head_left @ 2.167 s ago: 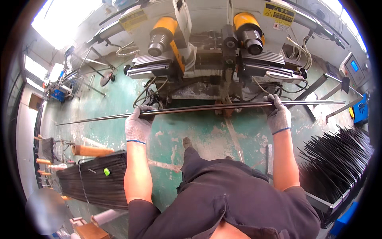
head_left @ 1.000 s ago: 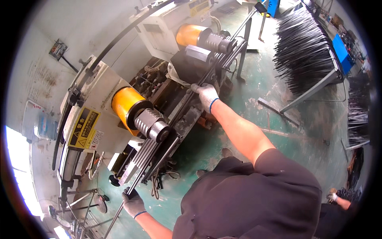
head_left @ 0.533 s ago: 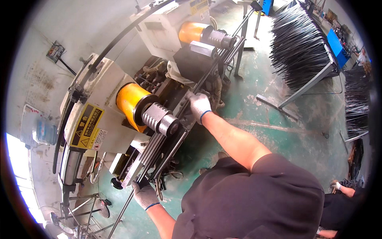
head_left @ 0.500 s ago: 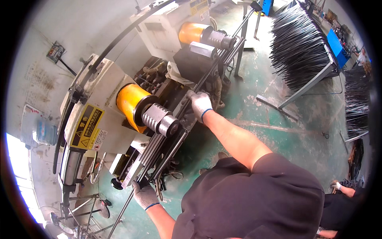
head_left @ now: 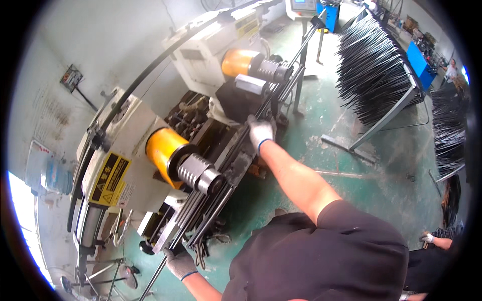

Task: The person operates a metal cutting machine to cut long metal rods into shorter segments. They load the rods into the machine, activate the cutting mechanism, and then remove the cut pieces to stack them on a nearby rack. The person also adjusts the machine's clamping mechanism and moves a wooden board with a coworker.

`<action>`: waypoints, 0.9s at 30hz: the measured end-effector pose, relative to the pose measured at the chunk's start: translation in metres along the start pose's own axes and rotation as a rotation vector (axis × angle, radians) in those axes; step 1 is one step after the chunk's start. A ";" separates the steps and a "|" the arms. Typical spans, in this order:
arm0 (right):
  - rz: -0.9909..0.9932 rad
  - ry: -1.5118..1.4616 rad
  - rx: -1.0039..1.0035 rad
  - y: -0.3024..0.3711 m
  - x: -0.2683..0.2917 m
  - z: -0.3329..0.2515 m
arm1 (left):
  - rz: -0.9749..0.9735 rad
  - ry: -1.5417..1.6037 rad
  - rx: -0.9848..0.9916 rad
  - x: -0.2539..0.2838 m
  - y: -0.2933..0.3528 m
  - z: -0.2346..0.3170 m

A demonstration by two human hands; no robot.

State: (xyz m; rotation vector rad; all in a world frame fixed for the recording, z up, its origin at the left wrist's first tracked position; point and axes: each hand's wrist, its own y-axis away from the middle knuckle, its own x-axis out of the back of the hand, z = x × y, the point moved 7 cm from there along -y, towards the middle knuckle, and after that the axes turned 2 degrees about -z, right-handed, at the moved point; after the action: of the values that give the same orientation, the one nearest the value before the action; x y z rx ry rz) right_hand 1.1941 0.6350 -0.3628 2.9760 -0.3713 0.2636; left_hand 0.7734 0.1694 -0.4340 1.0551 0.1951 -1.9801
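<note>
Both my hands wear pale knitted gloves with blue cuffs. My left hand is at the lower left, its fingers closed round a thin dark metal rod near the machine's near end. Farther along, my right hand grips the long dark rods at the far side; its fingertips are partly hidden. Several rods lie side by side on the bench, running diagonally from lower left to upper right. Just left of them, a ribbed steel roller juts from a yellow cylinder on a pale machine.
A second roller unit stands farther back. A rack of dark rods is at the upper right, its grey leg reaching across the green floor. Another person's gloved hand shows at the lower right. A black curved bar arches over the machines.
My right hand has moved farther up along the rods, away from the near roller. My left hand stays about where it was on the rod. The whole view has shifted a little.
</note>
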 end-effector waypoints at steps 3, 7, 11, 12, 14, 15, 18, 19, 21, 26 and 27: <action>-0.095 0.276 0.160 0.003 -0.026 0.034 | 0.032 -0.156 0.070 -0.036 0.012 -0.021; -0.172 0.032 -0.181 0.065 -0.044 0.029 | 0.063 -0.221 0.150 -0.024 0.009 -0.017; -0.133 -0.155 -0.206 0.040 -0.034 0.042 | 0.035 -0.233 0.146 -0.019 0.005 -0.021; -0.106 -0.098 -0.185 0.037 -0.028 0.035 | 0.033 -0.227 0.136 -0.010 0.004 -0.019; -0.071 0.021 -0.135 0.034 -0.015 0.011 | 0.044 -0.206 0.103 0.015 0.012 -0.012; -0.033 0.095 -0.047 0.022 -0.010 0.010 | 0.048 -0.345 0.119 -0.013 0.021 -0.009; 0.022 0.790 0.575 0.003 -0.023 0.013 | 0.042 -0.328 0.079 -0.048 0.033 -0.004; -0.010 0.667 0.527 0.004 -0.022 0.010 | 0.003 -0.267 0.112 -0.035 0.025 -0.003; 0.008 0.706 0.516 0.000 -0.018 0.013 | -0.061 -0.144 0.157 -0.040 0.027 -0.013; -0.069 -0.152 -0.103 0.025 -0.005 -0.008 | -0.048 0.003 0.087 0.030 0.051 -0.037; 0.008 0.306 0.212 -0.009 -0.001 0.011 | 0.034 -0.054 0.124 0.041 0.057 -0.050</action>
State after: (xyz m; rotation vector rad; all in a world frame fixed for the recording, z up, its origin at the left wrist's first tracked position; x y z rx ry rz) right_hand 1.1971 0.6424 -0.3747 3.0651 -0.3362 0.7931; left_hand 0.8351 0.1336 -0.4825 1.0746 0.0253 -2.0084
